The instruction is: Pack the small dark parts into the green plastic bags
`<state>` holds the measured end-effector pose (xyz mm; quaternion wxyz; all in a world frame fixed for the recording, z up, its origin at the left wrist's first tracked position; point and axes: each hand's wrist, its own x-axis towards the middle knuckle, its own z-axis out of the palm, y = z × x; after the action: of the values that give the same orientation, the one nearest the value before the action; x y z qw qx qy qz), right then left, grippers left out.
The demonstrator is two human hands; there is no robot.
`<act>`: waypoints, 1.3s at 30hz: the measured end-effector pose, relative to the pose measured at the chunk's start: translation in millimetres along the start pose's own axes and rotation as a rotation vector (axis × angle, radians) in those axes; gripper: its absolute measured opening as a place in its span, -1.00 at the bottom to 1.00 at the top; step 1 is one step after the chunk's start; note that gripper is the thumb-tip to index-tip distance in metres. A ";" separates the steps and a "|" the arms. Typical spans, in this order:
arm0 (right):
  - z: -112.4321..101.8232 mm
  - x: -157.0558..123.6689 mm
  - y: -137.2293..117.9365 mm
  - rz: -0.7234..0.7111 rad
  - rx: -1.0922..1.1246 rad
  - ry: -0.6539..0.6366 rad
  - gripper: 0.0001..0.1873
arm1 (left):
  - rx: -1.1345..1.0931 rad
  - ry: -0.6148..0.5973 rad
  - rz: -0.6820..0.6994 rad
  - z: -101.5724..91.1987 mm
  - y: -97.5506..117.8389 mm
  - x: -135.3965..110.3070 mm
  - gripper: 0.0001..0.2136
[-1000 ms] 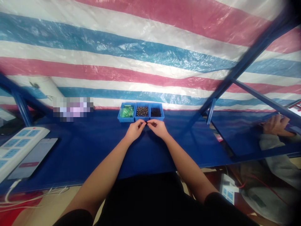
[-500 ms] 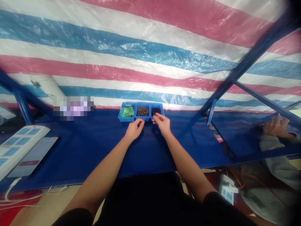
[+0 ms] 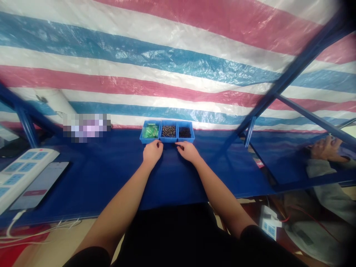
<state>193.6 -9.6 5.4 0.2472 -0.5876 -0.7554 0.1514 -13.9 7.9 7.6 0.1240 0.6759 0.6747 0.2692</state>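
Hands rest on the blue cloth worktop at twelve o'clock, both loosely curled: the left hand has its fingertips at the front edge of three blue plastic trays, and the right hand lies just in front of them. Whether either pinches something small cannot be told. The trays sit side by side, holding green pieces, dark gold-flecked beads and black beads. A white power strip and a phone lie at nine o'clock, a blurred patch at ten, and a striped tarp hangs beyond.
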 end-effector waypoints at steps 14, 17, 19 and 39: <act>-0.8 1.4 -10.6 0.095 -0.176 -0.066 -0.65 | 0.140 -0.072 -0.028 -3.3 11.1 -7.6 -0.66; 0.4 1.3 -8.2 0.112 -0.192 -0.054 -0.62 | 0.159 -0.072 -0.046 -3.7 12.4 -8.6 -0.66; 1.0 1.1 -7.7 0.096 -0.196 -0.056 -0.62 | 0.171 -0.079 -0.038 -3.5 13.0 -9.0 -0.67; 0.3 0.3 -9.8 0.029 -0.195 -0.065 -0.60 | 0.186 -0.126 0.077 -3.7 4.7 -3.3 -0.73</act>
<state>185.5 -11.9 10.3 0.1622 -0.6145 -0.7656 0.0994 -11.7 3.6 12.4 0.0925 0.7256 0.6611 0.1673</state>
